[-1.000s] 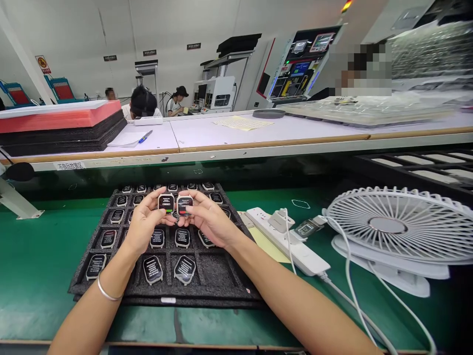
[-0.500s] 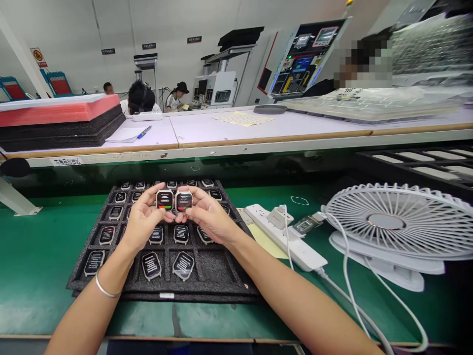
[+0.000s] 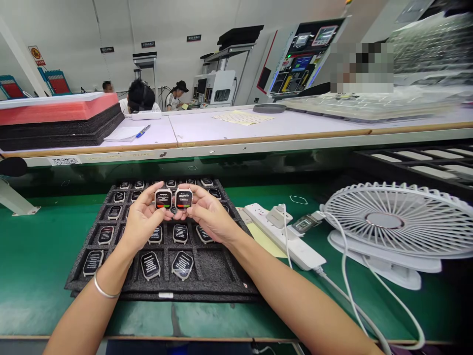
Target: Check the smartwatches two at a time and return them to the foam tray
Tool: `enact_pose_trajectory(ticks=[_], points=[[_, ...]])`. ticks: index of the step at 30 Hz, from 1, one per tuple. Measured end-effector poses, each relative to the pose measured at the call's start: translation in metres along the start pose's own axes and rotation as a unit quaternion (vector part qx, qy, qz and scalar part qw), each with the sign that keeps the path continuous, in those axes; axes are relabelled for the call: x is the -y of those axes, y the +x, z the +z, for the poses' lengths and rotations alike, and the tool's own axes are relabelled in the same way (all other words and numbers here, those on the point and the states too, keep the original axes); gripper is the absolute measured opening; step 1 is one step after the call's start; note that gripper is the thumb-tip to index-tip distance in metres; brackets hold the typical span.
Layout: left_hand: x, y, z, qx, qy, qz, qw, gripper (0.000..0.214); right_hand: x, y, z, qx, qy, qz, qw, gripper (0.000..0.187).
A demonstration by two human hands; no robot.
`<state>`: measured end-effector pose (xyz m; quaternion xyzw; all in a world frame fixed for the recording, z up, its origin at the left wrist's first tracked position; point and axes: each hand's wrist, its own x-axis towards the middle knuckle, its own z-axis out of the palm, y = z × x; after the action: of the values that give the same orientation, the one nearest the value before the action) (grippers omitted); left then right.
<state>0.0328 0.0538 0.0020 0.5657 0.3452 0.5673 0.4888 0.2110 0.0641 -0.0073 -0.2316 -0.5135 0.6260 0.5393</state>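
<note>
Workbench matting (image 3: 37, 256), green, is carrying a white desk fan (image 3: 399, 222) toward its right edge, a black foam tray (image 3: 210, 271) of watch bodies at its middle, and a white power strip (image 3: 291, 244) between them. Above the tray's far rows, the left hand (image 3: 142, 222) is pinching the left smartwatch (image 3: 163, 199) and the right hand (image 3: 210, 217) is pinching the right smartwatch (image 3: 184, 199), side by side with their screens lit.

You've got a white bench (image 3: 258, 130) w/ wood edging up front; behind it, white walls (image 3: 166, 19) w/ small signs (image 3: 148, 44) & a lit machine panel (image 3: 299, 59); on its left end, black foam stack (image 3: 62, 130).
</note>
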Motion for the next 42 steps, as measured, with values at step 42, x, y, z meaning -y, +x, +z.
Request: enact_pose_trajectory(ticks=[42], points=[[0.0012,0.0008,0.0016,0.007,0.005,0.015,1.0,0.052,-0.002,-0.0002,-0.0014,0.023,-0.014,-0.015,1.0,0.045]])
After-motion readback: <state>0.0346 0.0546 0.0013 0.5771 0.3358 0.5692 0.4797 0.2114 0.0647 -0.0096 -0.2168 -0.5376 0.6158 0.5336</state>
